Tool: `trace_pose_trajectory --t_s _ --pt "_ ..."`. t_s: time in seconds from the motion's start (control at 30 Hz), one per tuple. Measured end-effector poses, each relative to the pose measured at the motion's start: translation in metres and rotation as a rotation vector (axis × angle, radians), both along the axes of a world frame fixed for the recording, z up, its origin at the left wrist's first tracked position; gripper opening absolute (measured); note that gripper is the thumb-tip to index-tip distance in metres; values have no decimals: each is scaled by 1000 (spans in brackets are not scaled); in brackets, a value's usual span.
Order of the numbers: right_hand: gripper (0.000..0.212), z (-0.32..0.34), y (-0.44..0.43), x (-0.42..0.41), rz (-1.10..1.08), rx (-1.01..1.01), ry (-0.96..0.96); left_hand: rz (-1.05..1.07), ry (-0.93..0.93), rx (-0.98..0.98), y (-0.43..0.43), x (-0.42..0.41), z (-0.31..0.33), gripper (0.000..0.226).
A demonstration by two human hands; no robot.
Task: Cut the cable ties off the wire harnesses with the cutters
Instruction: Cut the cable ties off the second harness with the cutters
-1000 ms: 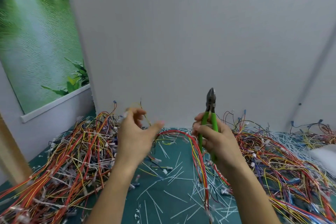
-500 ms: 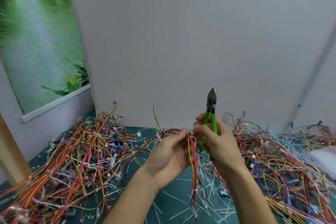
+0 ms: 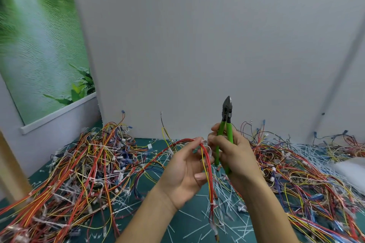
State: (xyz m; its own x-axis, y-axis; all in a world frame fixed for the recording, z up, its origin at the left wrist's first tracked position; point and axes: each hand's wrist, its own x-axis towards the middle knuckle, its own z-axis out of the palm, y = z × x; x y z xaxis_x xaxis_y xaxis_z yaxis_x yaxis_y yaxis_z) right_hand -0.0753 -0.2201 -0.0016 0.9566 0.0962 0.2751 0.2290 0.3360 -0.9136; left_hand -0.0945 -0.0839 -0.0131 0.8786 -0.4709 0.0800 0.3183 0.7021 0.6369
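Gripping upright cutters (image 3: 227,110), right hand (image 3: 237,156) sits beside left hand (image 3: 183,173) holding red harness (image 3: 211,191).

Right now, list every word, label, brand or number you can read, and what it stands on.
None can be read.
Cutters: no brand legible on head or green handles.
Wall poster: only water and leaves, no text.
Wire harnesses: any connector markings too small.

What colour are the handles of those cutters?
Bright green, with a dark grey metal head; the cutters show clearly in the head view, gripped in the right hand.
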Motion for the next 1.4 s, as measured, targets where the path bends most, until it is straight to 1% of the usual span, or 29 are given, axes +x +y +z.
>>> trace_pose_trajectory --t_s 0.17,0.23,0.33,0.4,0.47,0.5,0.57,0.6,0.67,0.73,0.77,0.9,1.0,1.1,1.23,1.27,1.33,1.37,1.4 --pt "24 0 0 2 -9 64 57 51 15 -2 -1 2 -4 11" --pt "26 -1 0 3 -26 80 72 77 -33 24 1 4 -7 8" --pt "23 -2 -2 4 -31 19 48 142 -168 107 6 6 -8 12" --pt "18 -2 -8 6 -60 -68 28 221 -217 139 14 9 -5 17" --pt "11 0 -20 6 -100 -206 28 311 -274 161 26 11 0 11" --pt "11 1 -27 5 -71 -248 39 365 -302 187 32 12 4 9" --pt "16 6 -41 1 98 -285 76 469 -337 232 42 12 9 9" --pt "22 8 -47 -3 198 -338 83 517 -348 247 46 12 11 10" --pt "27 12 -52 -13 356 -564 30 589 -373 297 49 12 13 20" --pt "25 15 -48 -19 420 -760 -64 647 -397 358 49 12 13 26" --pt "25 16 -44 -21 407 -801 -90 669 -417 382 48 13 12 26" --pt "27 16 -34 -23 312 -844 -103 740 -566 501 46 13 8 26" --pt "29 15 -32 -23 305 -841 -97 735 -655 545 47 14 5 32" --pt "29 16 -32 -24 325 -811 -88 716 -678 579 48 14 3 34" --pt "33 18 -31 -24 353 -797 -108 702 -697 623 50 13 4 29" --pt "32 18 -30 -24 353 -795 -113 692 -702 624 51 13 4 31" --pt "30 18 -31 -25 344 -810 -136 671 -711 645 53 12 5 41" --pt "29 18 -32 -25 334 -830 -155 661 -714 654 53 11 5 43" --pt "28 18 -32 -26 320 -855 -176 651 -719 663 54 11 6 40"
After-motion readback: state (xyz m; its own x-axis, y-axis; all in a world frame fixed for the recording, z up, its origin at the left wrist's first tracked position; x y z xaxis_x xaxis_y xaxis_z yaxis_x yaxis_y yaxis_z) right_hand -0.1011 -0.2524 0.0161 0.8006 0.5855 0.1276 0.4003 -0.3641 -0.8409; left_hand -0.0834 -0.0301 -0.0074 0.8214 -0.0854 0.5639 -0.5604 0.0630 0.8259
